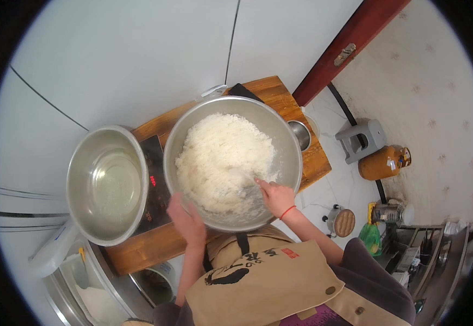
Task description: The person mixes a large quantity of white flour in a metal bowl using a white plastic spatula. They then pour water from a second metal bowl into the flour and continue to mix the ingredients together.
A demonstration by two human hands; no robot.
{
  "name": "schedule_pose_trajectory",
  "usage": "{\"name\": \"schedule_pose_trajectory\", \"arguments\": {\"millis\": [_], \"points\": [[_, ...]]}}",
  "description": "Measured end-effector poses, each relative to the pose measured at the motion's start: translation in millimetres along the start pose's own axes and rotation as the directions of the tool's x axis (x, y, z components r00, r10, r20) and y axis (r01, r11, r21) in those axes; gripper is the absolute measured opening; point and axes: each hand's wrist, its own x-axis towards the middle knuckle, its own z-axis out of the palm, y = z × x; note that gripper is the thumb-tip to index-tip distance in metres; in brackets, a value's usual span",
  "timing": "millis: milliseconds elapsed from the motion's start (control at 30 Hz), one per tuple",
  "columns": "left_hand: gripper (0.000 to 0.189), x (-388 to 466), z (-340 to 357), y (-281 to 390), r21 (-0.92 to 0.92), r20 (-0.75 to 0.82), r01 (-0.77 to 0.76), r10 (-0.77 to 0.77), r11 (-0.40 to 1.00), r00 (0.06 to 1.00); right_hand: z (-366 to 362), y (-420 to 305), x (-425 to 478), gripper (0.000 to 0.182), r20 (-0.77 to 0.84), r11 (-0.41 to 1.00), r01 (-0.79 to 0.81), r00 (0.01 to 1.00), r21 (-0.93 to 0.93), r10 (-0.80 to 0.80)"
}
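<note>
A large stainless steel bowl (287, 163) stands before me on a wooden table, heaped with a white, crumbly, rice-like food (226, 150). My right hand (278, 198), with a red cord at the wrist, grips the handle of a pale utensil (242, 174). Its far end is sunk in the white food and hard to make out. Blurred by motion, my left hand (187, 220) holds the bowl's near left rim. To the left, a second deep metal bowl (116, 183) sits partly over a black induction cooktop (153, 195) with lit red digits.
Beyond the bowl on the wooden table (277, 91) lies a black flat object (245, 93). A metal cup (300, 135) stands at its right. On the floor are a grey plastic stool (360, 140), an orange gas cylinder (379, 164) and a round-topped stool (344, 223). An open white-filled container (98, 301) is lower left.
</note>
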Motion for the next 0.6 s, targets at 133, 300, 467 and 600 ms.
{"name": "schedule_pose_trajectory", "arguments": {"millis": [133, 300, 467, 600], "points": [[0.048, -5, 18, 72, -0.234, 0.506, -0.272, 0.355, 0.934, 0.786, 5, -17, -7, 0.026, -0.075, 0.995, 0.086, 0.994, 0.055, -0.082], [0.041, 1, 38, 63, -0.031, 0.490, -0.485, 0.436, 0.874, 0.755, -7, -15, -6, 0.017, -0.183, 0.995, 0.051, 0.982, 0.083, -0.035], [0.032, 3, 2, 52, -0.032, 0.396, -0.416, 0.394, 0.909, 0.830, 2, 16, -10, 0.012, 0.025, 0.998, 0.060, 0.998, 0.036, -0.061], [0.035, -28, 9, 1, 0.257, 0.480, -0.315, 0.162, 0.914, 0.862, 39, 13, 17, 0.014, 0.050, 0.988, 0.157, 0.986, 0.005, -0.157]]}}
